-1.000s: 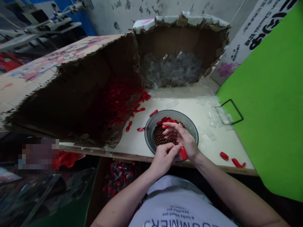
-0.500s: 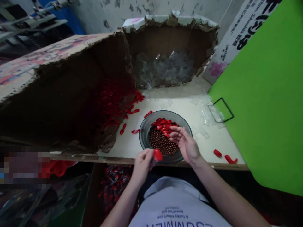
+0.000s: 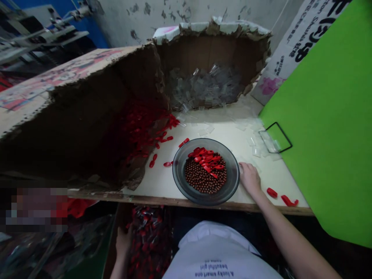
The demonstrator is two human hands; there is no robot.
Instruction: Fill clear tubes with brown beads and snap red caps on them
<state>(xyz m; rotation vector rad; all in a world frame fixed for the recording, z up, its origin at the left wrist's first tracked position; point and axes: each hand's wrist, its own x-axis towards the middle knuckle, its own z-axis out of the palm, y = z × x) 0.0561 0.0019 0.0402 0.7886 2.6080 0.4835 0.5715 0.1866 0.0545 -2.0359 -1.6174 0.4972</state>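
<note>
On a pale workbench (image 3: pixel 162 186) beside a torn cardboard box (image 3: pixel 72 73), the left hand (image 3: pixel 123 243) hangs half-curled by a heap of red-and-clear plastic pieces (image 3: pixel 148 240), its hold unclear. A grey glass bowl (image 3: pixel 174 174) holds round brown beads (image 3: pixel 203 179) and glossy red plastic pieces (image 3: pixel 206 161). The open right hand (image 3: pixel 250 179) rests flat just beside it, holding nothing.

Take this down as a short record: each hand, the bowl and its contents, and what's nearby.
Left hand: below the table edge, at a heap of red and clear pieces
Right hand: on the pale tabletop, beside the bowl
Bowl: dark glass bowl
Contents: brown beads, red pieces
Nearby: torn cardboard boxes, clear plastic pieces, green board
</note>
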